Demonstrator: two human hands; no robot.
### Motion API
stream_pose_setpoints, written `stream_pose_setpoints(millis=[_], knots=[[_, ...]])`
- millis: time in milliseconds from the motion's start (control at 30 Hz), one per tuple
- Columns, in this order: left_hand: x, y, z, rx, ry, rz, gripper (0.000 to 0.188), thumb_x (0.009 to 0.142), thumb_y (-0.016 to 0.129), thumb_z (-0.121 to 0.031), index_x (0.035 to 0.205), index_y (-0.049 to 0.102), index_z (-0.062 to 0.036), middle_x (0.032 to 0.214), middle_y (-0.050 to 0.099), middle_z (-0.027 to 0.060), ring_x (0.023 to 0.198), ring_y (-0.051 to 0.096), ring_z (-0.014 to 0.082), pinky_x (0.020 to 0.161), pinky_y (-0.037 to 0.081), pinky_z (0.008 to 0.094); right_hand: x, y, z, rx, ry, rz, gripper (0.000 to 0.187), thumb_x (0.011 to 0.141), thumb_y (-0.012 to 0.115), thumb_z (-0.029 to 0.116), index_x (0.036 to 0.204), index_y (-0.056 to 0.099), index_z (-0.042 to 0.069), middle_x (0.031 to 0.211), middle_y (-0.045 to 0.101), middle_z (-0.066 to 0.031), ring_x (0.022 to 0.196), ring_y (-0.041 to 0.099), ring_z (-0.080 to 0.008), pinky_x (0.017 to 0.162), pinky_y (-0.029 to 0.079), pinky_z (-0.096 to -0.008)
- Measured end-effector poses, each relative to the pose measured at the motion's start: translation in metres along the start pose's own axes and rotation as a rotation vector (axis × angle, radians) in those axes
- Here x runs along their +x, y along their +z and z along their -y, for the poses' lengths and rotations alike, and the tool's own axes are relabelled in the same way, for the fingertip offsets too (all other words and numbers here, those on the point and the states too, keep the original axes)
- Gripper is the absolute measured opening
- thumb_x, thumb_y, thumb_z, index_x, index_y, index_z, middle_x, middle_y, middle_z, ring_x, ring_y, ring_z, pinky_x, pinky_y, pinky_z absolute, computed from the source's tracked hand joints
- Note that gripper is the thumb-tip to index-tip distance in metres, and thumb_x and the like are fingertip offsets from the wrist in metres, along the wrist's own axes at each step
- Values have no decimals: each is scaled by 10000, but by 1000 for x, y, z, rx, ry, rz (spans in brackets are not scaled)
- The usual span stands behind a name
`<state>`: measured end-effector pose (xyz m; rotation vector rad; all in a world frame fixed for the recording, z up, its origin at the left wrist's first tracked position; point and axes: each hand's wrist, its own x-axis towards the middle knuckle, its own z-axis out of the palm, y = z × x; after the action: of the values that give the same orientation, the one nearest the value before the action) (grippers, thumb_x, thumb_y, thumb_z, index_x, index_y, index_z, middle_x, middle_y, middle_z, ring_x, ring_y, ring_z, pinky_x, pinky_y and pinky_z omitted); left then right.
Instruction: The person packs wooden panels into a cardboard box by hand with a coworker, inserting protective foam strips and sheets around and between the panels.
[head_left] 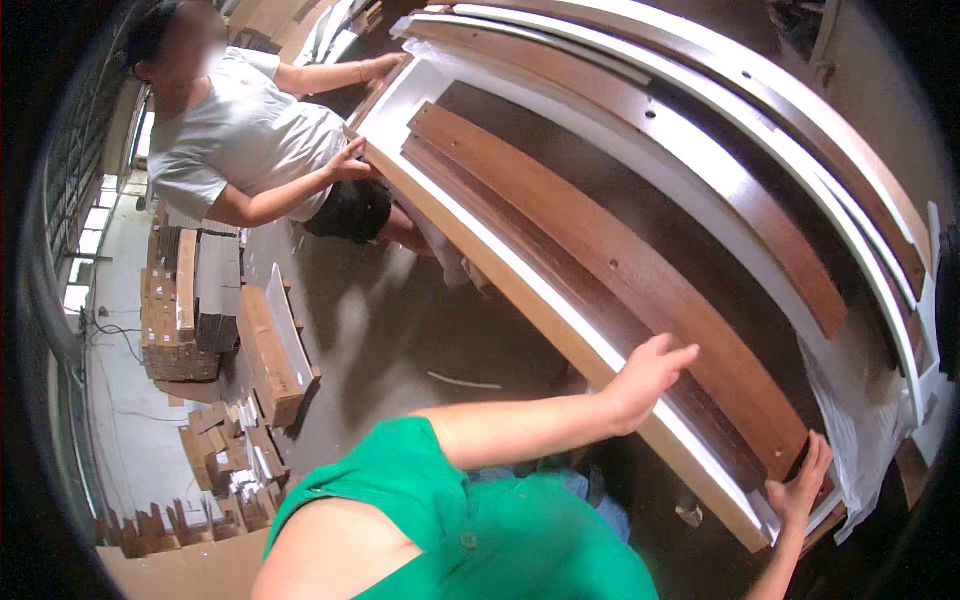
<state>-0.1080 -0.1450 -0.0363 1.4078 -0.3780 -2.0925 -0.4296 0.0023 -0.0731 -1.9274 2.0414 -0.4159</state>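
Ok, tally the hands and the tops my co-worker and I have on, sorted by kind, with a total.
Your left hand and right hand: 2
Co-worker's hands: 2
Green top: 1
Pale T-shirt: 1
Total: 6

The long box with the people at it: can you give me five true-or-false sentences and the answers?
1. The right hand is at the near end of the brown board. True.
2. The left hand rests on the floor. False: it's over the edge of the long box.
3. The long box is closed. False: it's open.
4. A co-worker stands at its far end. True.
5. The camera wearer's top is red. False: it's green.
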Motion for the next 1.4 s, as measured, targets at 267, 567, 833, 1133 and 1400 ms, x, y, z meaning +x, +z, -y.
stream_pose_setpoints(millis=[267, 567, 833, 1133, 1400], knots=[[53, -50, -140, 2174, 302, 270, 381, 663, 758, -289, 927, 644, -38, 871, 653, 150, 784, 629, 291, 716, 503, 381, 25, -1, -25, -6, 185, 174, 871, 569, 769, 187, 1314, 364, -11, 1327, 387, -241, 1235, 363, -392, 1037, 299, -427], [81, -89, -120, 2712, 409, 664, 516, 665, 711, -411, 962, 534, -28, 807, 625, 144, 786, 616, 301, 679, 476, 422, 31, -3, 33, -85, 148, 351, 902, 578, 782, 326, 1344, 353, 120, 1391, 287, -232, 1290, 269, -393, 1063, 255, -488], [94, -103, -119, 2656, 627, 732, 479, 696, 675, -466, 969, 555, -92, 763, 627, 88, 791, 622, 257, 694, 465, 391, 13, 12, 39, -182, -39, 394, 952, 587, 783, 226, 1390, 278, 157, 1437, 209, -208, 1315, 211, -397, 1069, 216, -494], [76, -89, -123, 2517, 499, 604, 375, 705, 703, -328, 937, 586, -58, 860, 647, 118, 869, 619, 290, 755, 449, 413, 30, -2, 58, -190, -6, 368, 640, 635, 732, 212, 1217, 494, 92, 1289, 438, -184, 1205, 391, -334, 1029, 285, -477], [93, -90, -119, 2523, 289, 613, 501, 716, 702, -414, 1070, 574, -83, 950, 639, 141, 953, 603, 298, 794, 472, 409, 130, -121, 99, -183, -194, -565, 275, 693, 749, 176, 886, 612, 36, 835, 605, -115, 757, 581, -240, 677, 470, -344]])
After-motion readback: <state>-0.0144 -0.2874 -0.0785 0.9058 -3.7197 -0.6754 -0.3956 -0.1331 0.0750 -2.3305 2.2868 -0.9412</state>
